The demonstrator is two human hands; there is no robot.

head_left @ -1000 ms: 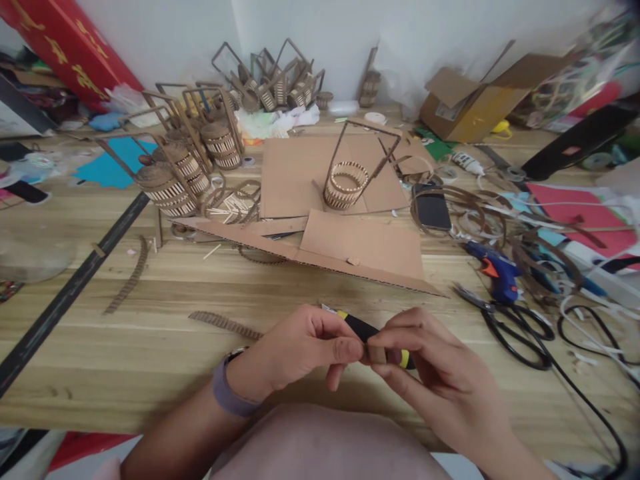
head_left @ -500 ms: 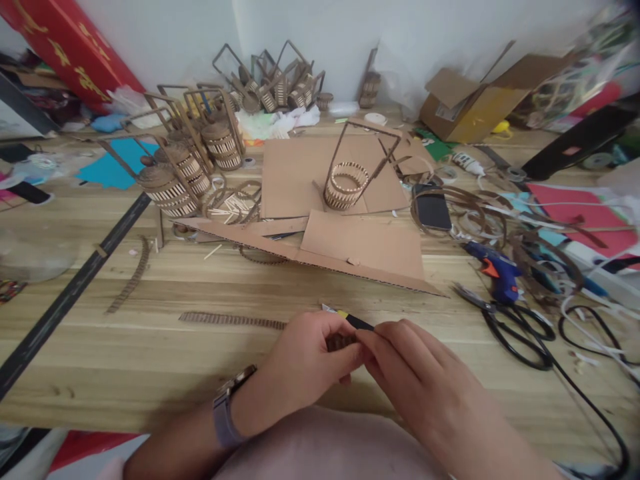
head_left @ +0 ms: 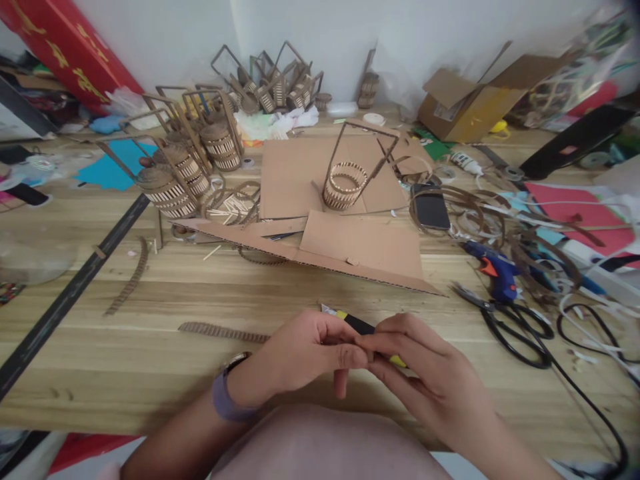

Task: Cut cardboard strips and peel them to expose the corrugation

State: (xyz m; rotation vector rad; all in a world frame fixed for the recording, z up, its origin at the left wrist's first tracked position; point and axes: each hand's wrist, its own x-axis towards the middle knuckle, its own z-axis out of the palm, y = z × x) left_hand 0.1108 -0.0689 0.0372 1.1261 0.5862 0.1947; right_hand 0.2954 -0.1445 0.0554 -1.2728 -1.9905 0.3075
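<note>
My left hand [head_left: 305, 353] and my right hand [head_left: 425, 367] meet at the table's front edge, fingertips touching. Both pinch a brown ribbed strip [head_left: 220, 331], whose far end lies flat on the wood to the left; the part between the fingers is mostly hidden. Just beyond the fingers lies a utility knife [head_left: 356, 323] with a black and yellow handle, partly covered by my right hand. A second ribbed strip [head_left: 131, 280] curves on the table farther left.
Bent cardboard [head_left: 360, 247] lies ahead, with a small handled basket [head_left: 345, 187] behind it. Scissors [head_left: 515, 330] and a blue glue gun [head_left: 495, 270] are at the right. Lidded baskets [head_left: 170, 180] stand at the back left. A black strip [head_left: 75, 287] crosses the left side.
My left hand has turned a little, its thumb now covering the ribbed piece. My right hand's fingers have spread lower, and more of the knife's handle shows. The strip's flat end has tilted slightly.
</note>
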